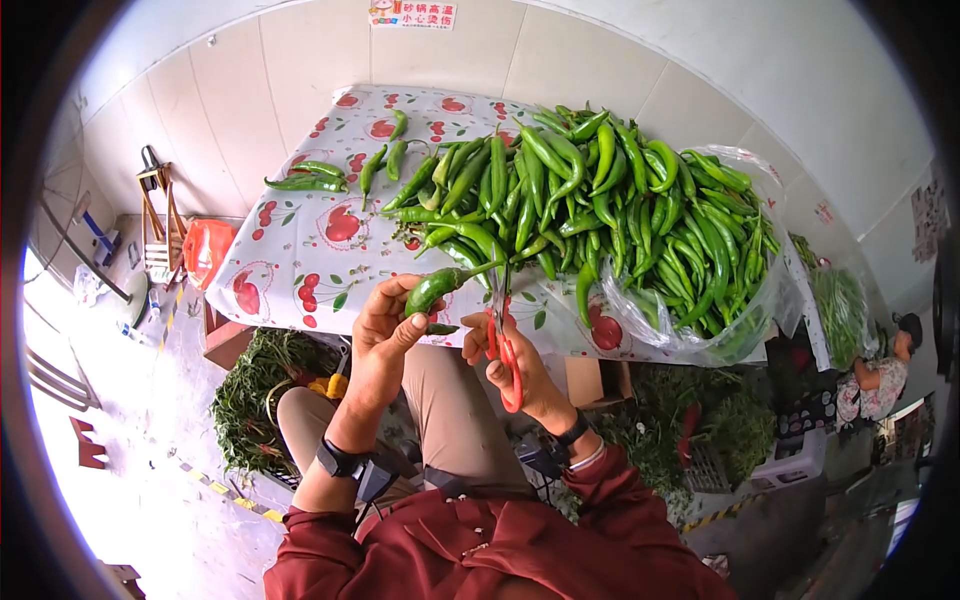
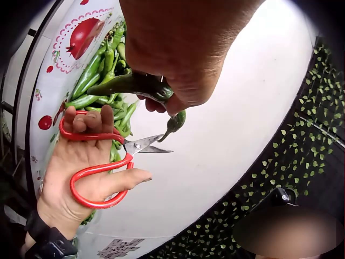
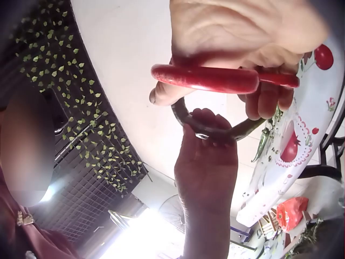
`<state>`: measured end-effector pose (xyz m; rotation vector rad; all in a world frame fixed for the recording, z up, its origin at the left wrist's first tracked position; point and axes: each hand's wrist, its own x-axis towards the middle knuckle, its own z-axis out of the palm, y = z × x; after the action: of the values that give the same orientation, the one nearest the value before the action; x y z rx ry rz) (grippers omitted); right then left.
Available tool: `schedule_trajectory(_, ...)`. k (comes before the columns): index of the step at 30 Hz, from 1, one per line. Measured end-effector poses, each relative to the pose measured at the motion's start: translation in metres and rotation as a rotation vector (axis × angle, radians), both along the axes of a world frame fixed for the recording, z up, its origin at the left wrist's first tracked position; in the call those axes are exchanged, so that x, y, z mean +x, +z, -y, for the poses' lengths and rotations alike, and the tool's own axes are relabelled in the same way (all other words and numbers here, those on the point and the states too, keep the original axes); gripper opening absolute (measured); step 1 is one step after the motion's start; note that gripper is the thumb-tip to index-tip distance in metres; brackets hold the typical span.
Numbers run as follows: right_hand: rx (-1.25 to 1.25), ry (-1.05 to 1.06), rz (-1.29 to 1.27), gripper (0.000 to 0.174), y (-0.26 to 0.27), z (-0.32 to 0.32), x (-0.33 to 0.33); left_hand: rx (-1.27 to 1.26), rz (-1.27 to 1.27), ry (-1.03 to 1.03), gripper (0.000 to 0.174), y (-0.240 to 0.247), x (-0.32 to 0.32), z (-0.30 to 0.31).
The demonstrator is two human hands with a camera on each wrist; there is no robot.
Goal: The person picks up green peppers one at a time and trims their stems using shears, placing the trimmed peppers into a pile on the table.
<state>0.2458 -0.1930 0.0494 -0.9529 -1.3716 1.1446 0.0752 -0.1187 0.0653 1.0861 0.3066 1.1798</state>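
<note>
A curved green chili pepper (image 1: 432, 290) is held in my left hand (image 1: 375, 345), thumb and fingers around its body. Its stem points right, toward the scissors (image 1: 512, 375) with red handles. Those are gripped by my right hand (image 1: 530, 380), with fingers and thumb through the loops. In the left wrist view the scissors' blades (image 2: 144, 143) are parted, close below the pepper's stem end (image 2: 175, 123). From the right wrist view, the red loop partly covers the fingers, and the pepper (image 3: 215, 132) arcs across my left hand (image 3: 207, 162).
A big heap of green peppers (image 1: 560, 190) covers the table's right side, part of it in a clear plastic bag (image 1: 735, 345). Several loose peppers (image 1: 310, 180) lie left on the cherry-print tablecloth (image 1: 270, 240). Leafy greens (image 1: 255, 400) are piled below, near a red bag (image 1: 207, 250).
</note>
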Motion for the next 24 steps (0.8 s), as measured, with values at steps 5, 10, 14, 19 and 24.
schedule_trajectory(5,0.028,-0.046,-0.029,0.083,-0.002,0.002,0.000,0.005,-0.010,-0.036,0.034,-0.008,0.005,0.007)
schedule_trajectory(10,-0.003,-0.194,-0.023,0.059,-0.002,0.010,0.002,0.022,-0.051,-0.076,0.032,-0.009,0.010,0.013)
schedule_trajectory(14,-0.021,-0.290,0.025,0.048,-0.007,0.015,0.005,0.004,-0.124,-0.078,0.033,-0.008,0.008,0.011)
schedule_trajectory(19,0.090,-0.404,0.025,0.048,-0.016,0.002,0.018,-0.095,-0.219,0.158,0.030,0.014,0.000,-0.008)
schedule_trajectory(24,0.044,-0.459,-0.079,0.031,-0.035,-0.015,0.035,-0.054,-0.489,0.321,0.011,0.022,-0.026,-0.085)
